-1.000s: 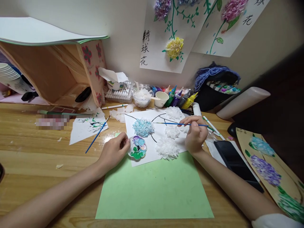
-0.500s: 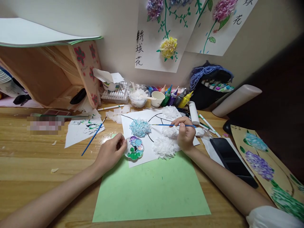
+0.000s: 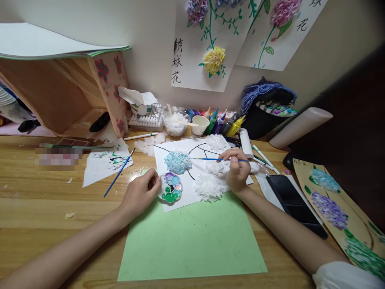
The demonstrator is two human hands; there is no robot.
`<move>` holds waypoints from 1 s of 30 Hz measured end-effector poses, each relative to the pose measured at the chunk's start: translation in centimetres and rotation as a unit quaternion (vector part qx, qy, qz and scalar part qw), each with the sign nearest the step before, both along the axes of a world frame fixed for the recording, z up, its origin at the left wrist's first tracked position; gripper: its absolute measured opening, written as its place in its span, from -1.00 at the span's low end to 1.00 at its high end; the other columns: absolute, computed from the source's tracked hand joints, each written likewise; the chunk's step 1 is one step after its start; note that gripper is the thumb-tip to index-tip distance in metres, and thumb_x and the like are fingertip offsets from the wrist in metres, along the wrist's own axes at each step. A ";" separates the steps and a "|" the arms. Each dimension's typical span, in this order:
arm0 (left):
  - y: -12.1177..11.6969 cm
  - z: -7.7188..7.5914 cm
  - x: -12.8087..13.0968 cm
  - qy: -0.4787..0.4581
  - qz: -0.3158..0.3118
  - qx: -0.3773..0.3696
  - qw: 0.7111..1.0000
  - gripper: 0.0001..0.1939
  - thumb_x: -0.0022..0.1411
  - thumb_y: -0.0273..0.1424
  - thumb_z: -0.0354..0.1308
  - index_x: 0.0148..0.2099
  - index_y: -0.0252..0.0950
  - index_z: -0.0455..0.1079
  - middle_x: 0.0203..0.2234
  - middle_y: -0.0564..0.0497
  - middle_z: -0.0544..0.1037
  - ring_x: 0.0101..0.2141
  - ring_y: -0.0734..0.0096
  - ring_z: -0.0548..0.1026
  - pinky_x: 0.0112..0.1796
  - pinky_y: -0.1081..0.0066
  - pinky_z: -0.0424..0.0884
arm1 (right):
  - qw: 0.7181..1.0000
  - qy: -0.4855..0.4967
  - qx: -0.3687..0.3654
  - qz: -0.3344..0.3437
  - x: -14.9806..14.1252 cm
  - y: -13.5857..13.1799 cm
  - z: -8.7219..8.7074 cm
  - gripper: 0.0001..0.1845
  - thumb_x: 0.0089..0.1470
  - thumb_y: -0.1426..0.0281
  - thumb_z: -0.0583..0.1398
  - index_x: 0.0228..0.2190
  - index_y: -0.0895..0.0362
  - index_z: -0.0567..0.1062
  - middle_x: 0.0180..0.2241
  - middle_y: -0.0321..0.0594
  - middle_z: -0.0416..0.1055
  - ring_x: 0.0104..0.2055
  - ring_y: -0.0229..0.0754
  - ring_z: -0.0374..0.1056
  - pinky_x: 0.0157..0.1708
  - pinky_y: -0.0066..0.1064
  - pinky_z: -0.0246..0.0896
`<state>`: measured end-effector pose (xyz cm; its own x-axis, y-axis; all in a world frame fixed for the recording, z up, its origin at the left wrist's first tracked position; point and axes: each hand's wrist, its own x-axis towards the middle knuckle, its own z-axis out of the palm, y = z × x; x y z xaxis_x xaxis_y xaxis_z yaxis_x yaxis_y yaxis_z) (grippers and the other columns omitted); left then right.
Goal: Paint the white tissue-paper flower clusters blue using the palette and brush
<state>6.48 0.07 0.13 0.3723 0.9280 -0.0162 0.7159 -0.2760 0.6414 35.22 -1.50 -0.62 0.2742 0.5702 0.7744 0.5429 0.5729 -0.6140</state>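
Note:
My right hand is closed on a thin blue paintbrush, held nearly level. The brush tip points left and is at the right edge of a blue-tinted paper flower. My left hand pinches the left rim of a small flower-shaped palette with green, purple and blue paint in its wells. Under both lies a white sheet with black painted stems. White paper flowers sit on that sheet, one of them partly hidden by my right hand.
A green sheet covers the table nearest me. Another paintbrush lies at left by a paint-smeared paper scrap. Along the wall stand a bowl of paper pieces, a paper cup and paint bottles. A dark phone-like slab lies at right.
My right hand has shifted very slightly to the right with the paintbrush, its tip still by the blue flower. My left hand and the palette look unchanged.

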 end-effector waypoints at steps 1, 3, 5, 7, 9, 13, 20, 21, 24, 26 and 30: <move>0.0 0.0 0.0 -0.001 0.000 0.001 1.000 -0.73 0.29 -0.18 -0.07 -0.39 -0.21 0.20 -0.57 0.10 0.40 -0.50 0.37 0.35 -0.43 0.39 0.14 | 1.000 -0.006 -0.005 0.004 0.0 0.0 0.0 -0.70 0.24 0.35 -0.01 -0.50 0.07 0.36 -0.52 -0.29 0.37 -0.45 -0.19 0.32 -0.36 -0.28 0.24; 0.0 0.0 0.0 -0.002 -0.001 0.002 1.000 -0.73 0.29 -0.19 -0.07 -0.39 -0.21 0.20 -0.57 0.10 0.40 -0.50 0.37 0.35 -0.43 0.39 0.14 | 1.000 -0.017 -0.014 0.002 0.0 0.0 0.0 -0.70 0.25 0.35 -0.01 -0.49 0.07 0.37 -0.51 -0.29 0.39 -0.43 -0.19 0.33 -0.35 -0.28 0.24; 0.0 0.0 0.0 -0.002 -0.003 0.004 1.000 -0.73 0.30 -0.19 -0.07 -0.39 -0.21 0.20 -0.57 0.10 0.40 -0.50 0.37 0.35 -0.43 0.39 0.14 | 1.000 -0.013 -0.016 -0.006 0.0 0.0 0.0 -0.70 0.25 0.34 -0.01 -0.49 0.07 0.37 -0.50 -0.28 0.40 -0.42 -0.18 0.34 -0.34 -0.27 0.25; 0.0 0.1 0.0 -0.003 -0.003 0.006 1.000 -0.73 0.30 -0.18 -0.07 -0.39 -0.21 0.21 -0.57 0.10 0.40 -0.51 0.37 0.35 -0.43 0.39 0.14 | 1.000 -0.001 -0.006 -0.014 0.0 0.0 0.0 -0.70 0.24 0.33 0.00 -0.50 0.06 0.36 -0.51 -0.28 0.40 -0.43 -0.17 0.33 -0.34 -0.25 0.25; -0.1 0.1 0.0 -0.004 -0.002 0.006 1.000 -0.73 0.30 -0.19 -0.07 -0.39 -0.21 0.20 -0.57 0.10 0.40 -0.51 0.37 0.35 -0.44 0.39 0.14 | 1.000 0.006 0.007 -0.015 0.1 0.0 0.0 -0.70 0.24 0.34 -0.01 -0.51 0.06 0.35 -0.54 -0.28 0.38 -0.45 -0.17 0.32 -0.35 -0.25 0.24; -0.1 0.1 -0.1 -0.003 0.001 0.000 1.000 -0.73 0.30 -0.19 -0.07 -0.39 -0.21 0.20 -0.57 0.11 0.40 -0.51 0.38 0.34 -0.44 0.39 0.14 | 1.000 -0.018 -0.008 -0.002 0.0 -0.1 0.0 -0.69 0.24 0.35 -0.01 -0.51 0.07 0.36 -0.54 -0.28 0.37 -0.45 -0.17 0.31 -0.36 -0.26 0.22; 0.0 0.0 0.0 0.002 0.001 -0.003 1.000 -0.73 0.30 -0.18 -0.07 -0.38 -0.21 0.20 -0.56 0.10 0.40 -0.49 0.37 0.35 -0.43 0.39 0.14 | 1.000 -0.018 0.013 -0.001 0.2 0.0 -0.2 -0.70 0.25 0.37 -0.01 -0.50 0.06 0.37 -0.53 -0.29 0.38 -0.43 -0.17 0.30 -0.34 -0.26 0.20; 0.0 0.0 0.0 0.002 0.001 -0.004 1.000 -0.73 0.30 -0.18 -0.07 -0.38 -0.21 0.20 -0.56 0.10 0.39 -0.50 0.37 0.34 -0.43 0.39 0.14 | 1.000 -0.022 0.017 0.004 0.2 0.0 -0.2 -0.70 0.25 0.36 -0.01 -0.50 0.06 0.36 -0.53 -0.29 0.38 -0.43 -0.17 0.29 -0.35 -0.26 0.20; 0.0 0.0 0.0 0.000 0.000 -0.003 1.000 -0.74 0.30 -0.18 -0.07 -0.38 -0.21 0.20 -0.56 0.11 0.39 -0.50 0.37 0.34 -0.43 0.39 0.14 | 0.999 -0.049 -0.003 0.007 0.1 -0.1 -0.2 -0.69 0.26 0.35 -0.02 -0.49 0.06 0.37 -0.52 -0.28 0.39 -0.41 -0.16 0.31 -0.34 -0.25 0.21; 0.0 0.0 -0.1 -0.001 0.000 0.000 1.000 -0.74 0.30 -0.18 -0.07 -0.38 -0.21 0.21 -0.56 0.10 0.40 -0.50 0.37 0.34 -0.43 0.39 0.14 | 0.998 -0.056 -0.011 -0.002 0.0 -0.1 -0.1 -0.69 0.26 0.36 -0.03 -0.48 0.06 0.38 -0.50 -0.27 0.40 -0.40 -0.15 0.32 -0.32 -0.23 0.22; -0.1 0.1 -0.1 -0.002 0.000 0.005 1.000 -0.74 0.29 -0.19 -0.07 -0.38 -0.21 0.21 -0.57 0.10 0.40 -0.50 0.37 0.35 -0.43 0.40 0.14 | 0.999 -0.037 0.030 -0.009 0.0 -0.1 0.1 -0.70 0.25 0.38 -0.02 -0.49 0.05 0.37 -0.53 -0.28 0.39 -0.42 -0.15 0.31 -0.33 -0.24 0.21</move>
<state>6.40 0.01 0.22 0.3721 0.9282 -0.0051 0.7139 -0.2827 0.6407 35.21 -1.58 -0.55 0.2254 0.5168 0.8259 0.5958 0.5976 -0.5366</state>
